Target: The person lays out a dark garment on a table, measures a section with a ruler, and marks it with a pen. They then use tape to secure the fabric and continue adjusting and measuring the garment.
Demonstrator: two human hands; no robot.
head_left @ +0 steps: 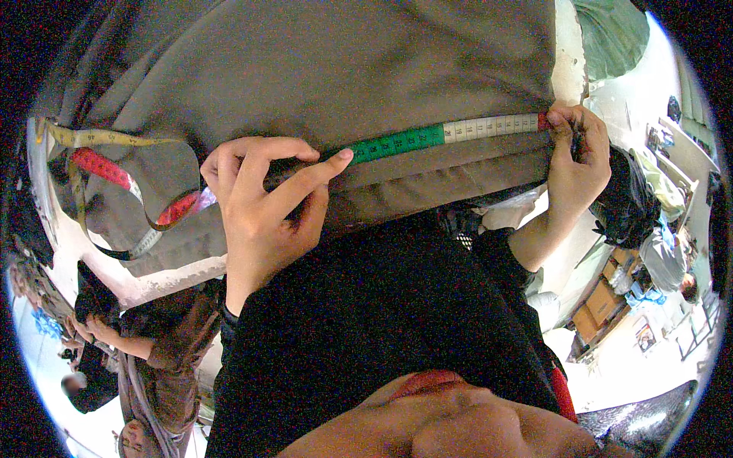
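A grey-brown fabric piece (397,61) lies spread before me. A tape measure (489,126), with green, white and red segments, stretches across it. My left hand (267,206) rests with fingers apart, an index fingertip on the tape's green part; some fingertips and the thumb are partly hidden. My right hand (573,156) pinches the tape's red end near the fabric's right edge. The tape's loose part loops in red, white and yellow at the left.
A worn white table edge (164,284) borders the fabric. A co-worker in brown (164,374) is at lower left, with another person in dark clothing (95,393) behind. At right are dark bundled material (626,198), cardboard (599,305) and green cloth (611,34).
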